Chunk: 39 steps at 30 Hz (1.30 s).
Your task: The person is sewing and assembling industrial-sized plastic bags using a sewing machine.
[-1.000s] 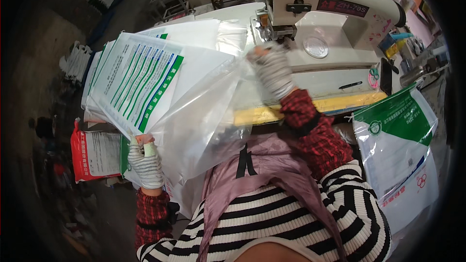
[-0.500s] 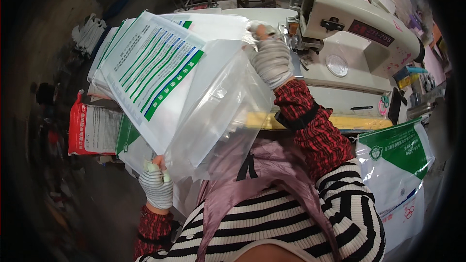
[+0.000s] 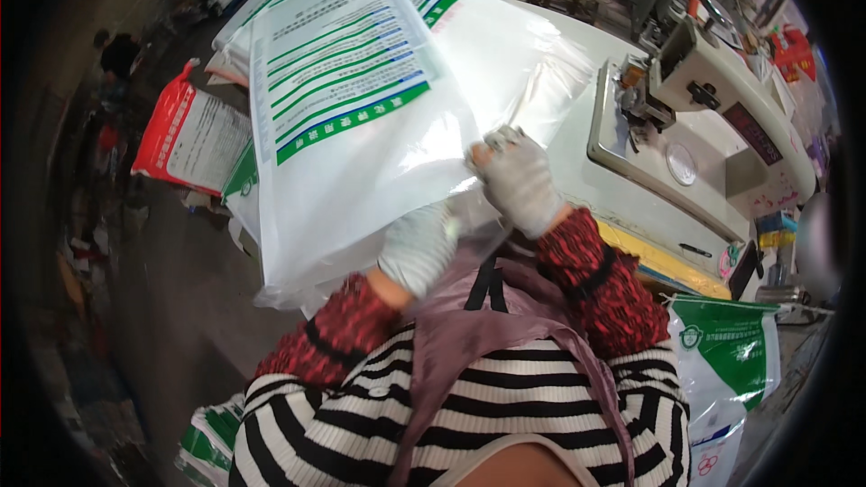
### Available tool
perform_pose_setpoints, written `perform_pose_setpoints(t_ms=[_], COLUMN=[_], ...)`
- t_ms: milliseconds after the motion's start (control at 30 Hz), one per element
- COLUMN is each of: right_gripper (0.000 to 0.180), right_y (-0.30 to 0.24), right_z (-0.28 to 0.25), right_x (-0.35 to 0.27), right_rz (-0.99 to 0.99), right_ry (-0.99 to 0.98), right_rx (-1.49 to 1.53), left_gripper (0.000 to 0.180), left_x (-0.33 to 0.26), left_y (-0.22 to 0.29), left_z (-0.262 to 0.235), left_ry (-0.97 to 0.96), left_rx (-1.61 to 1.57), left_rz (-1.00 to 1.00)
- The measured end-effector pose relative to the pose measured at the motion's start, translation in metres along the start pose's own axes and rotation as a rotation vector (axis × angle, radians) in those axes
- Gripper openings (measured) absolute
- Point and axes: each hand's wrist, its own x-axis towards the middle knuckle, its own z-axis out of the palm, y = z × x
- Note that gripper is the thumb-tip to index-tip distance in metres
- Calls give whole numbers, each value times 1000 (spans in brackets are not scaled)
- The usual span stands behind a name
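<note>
A large white woven bag [image 3: 352, 117] printed with green and blue stripes is held up in front of me, with a clear plastic liner [image 3: 505, 72] behind it. My left hand [image 3: 417, 245], in a grey knit glove, grips the bag's near lower edge. My right hand [image 3: 519, 179], gloved the same way, pinches the bag and liner at the edge toward the right. Both hands sit close together just above my chest. Beyond the right hand stands a cream sewing machine [image 3: 713, 99] on a white table [image 3: 577, 153].
A stack of similar white bags [image 3: 236, 36] lies at the far left, with a red and white bag [image 3: 185, 131] on the floor beside it. Another green and white bag [image 3: 731, 352] hangs at my right. A yellow ruler strip [image 3: 667, 263] edges the table.
My left hand has risen from low at the left to meet the right hand at the bag's near edge. The bag has been drawn toward me and spread flatter.
</note>
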Motion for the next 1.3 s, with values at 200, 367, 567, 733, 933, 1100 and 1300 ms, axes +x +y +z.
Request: perform_pose_setpoints(t_ms=[200, 367, 567, 733, 933, 1100, 1300], right_gripper=[8, 24, 15, 9, 13, 6, 12], right_y=[1, -3, 10, 16, 11, 2, 13], right_z=[-25, -7, -21, -15, -10, -15, -26], right_x=[-68, -58, -57, -75, -83, -86, -85], right_rz=[284, 167, 59, 168, 143, 90, 119], right_ry=[-108, -282, -2, -82, 69, 50, 72], right_rx=[265, -50, -22, -98, -69, 12, 46], left_gripper=[34, 37, 28, 37, 28, 36, 17], left_x=[-13, -34, -74, -56, -25, -41, -1], left_y=[-146, -139, -87, -129, -161, -134, -71], left_z=[-42, -109, -98, -102, -115, -114, -144], left_ry=[333, 301, 941, 1166, 691, 967, 1017], left_rx=[269, 383, -320, -684, -893, -1513, -1171], left_rz=[-23, -359, 320, 91, -407, 122, -211])
